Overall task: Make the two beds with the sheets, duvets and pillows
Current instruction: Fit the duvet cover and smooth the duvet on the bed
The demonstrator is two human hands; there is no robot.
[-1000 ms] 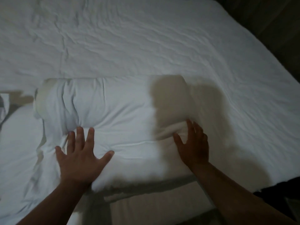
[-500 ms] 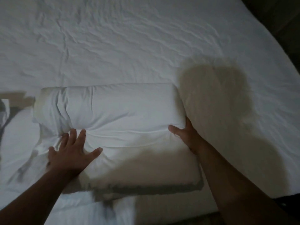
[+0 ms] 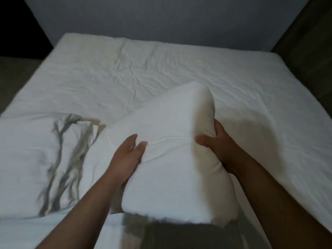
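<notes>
1. Holding the pillow point(image 3: 176, 159) with its near end raised off the bed, the hands share the load unevenly. The left hand point(image 3: 127, 155) lies straight-fingered against its left face and grips nothing. The right hand point(image 3: 217, 146) pinches its right edge, thumb in front, fingers wrapped behind. If the flat hand slides, the soft pillow would likely sag and swing from that one pinch.
2. Left of the pillow lies rumpled bedding point(image 3: 36, 159). The pillow's low left corner is close to it (touching or not, I cannot tell) and could drag it further out of shape.
3. Beyond the pillow, the sheet point(image 3: 161, 78) is creased. Sliding the pillow across could bunch it more.
4. Farthest beyond the pillow stands the wall point(image 3: 161, 18). A hard toss might bounce back askew.
</notes>
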